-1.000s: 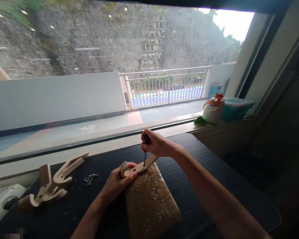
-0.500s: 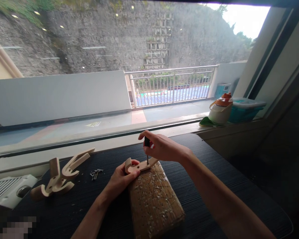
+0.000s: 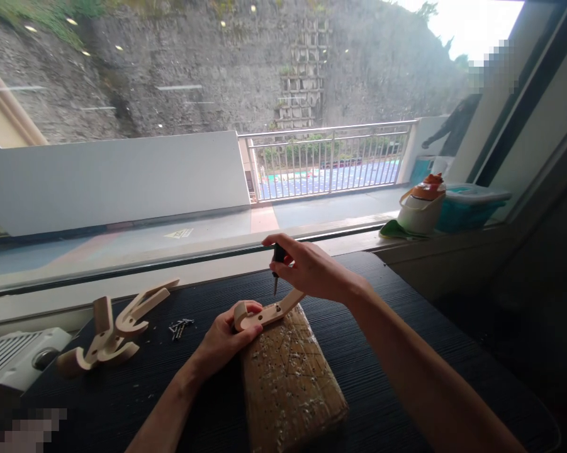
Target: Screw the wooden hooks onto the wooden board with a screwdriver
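My left hand [image 3: 233, 330] grips the curved end of a pale wooden hook [image 3: 268, 314], pressing it on the far end of a cardboard block [image 3: 295, 377] wrapped in clear tape and dotted with holes. A screw [image 3: 278, 307] sits in one of the hook's holes; another hole beside it looks vacant. Above the hook, my right hand [image 3: 309, 267] is closed around the black handle of a screwdriver [image 3: 276, 267]. Its tip points down and hangs apart from the screw.
Loose screws [image 3: 180, 328] lie on the dark table [image 3: 207, 302] left of my hands. More wooden hooks [image 3: 101, 340] are piled farther left, near a white slatted appliance [image 3: 23, 358]. On the sill stand a bottle [image 3: 422, 204] and a teal box [image 3: 474, 207]. A person [image 3: 453, 126] is outside the window.
My right hand has lifted the screwdriver, so its tip has come off the screw. The left hand keeps its hold on the hook. A person has appeared outside at the right.
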`<state>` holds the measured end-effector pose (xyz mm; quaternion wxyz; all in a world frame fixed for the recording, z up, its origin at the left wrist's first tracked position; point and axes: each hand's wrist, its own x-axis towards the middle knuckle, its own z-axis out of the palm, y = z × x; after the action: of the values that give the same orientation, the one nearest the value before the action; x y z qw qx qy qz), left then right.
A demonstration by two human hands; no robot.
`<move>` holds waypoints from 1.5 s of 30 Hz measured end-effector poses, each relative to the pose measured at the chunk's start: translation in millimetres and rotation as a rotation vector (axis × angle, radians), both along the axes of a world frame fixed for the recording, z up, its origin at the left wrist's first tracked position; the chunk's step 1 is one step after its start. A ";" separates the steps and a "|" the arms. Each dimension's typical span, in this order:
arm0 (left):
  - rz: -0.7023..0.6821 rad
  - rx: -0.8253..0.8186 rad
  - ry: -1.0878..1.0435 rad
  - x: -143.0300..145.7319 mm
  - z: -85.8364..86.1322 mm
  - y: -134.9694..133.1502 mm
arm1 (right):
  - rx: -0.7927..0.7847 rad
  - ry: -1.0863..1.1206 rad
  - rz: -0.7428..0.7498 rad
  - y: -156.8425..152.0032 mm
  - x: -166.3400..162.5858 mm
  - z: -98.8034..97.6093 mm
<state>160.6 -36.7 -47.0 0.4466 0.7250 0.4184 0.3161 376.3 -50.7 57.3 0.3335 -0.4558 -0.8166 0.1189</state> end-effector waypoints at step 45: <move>0.020 -0.037 0.018 2.8 -0.2 -1.7 | -0.038 -0.101 0.038 -2.3 -1.0 -6.7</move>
<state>163.4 -38.4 -47.2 0.4530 0.7151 0.4356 0.3061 375.3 -53.0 50.5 0.2808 -0.4519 -0.8385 0.1174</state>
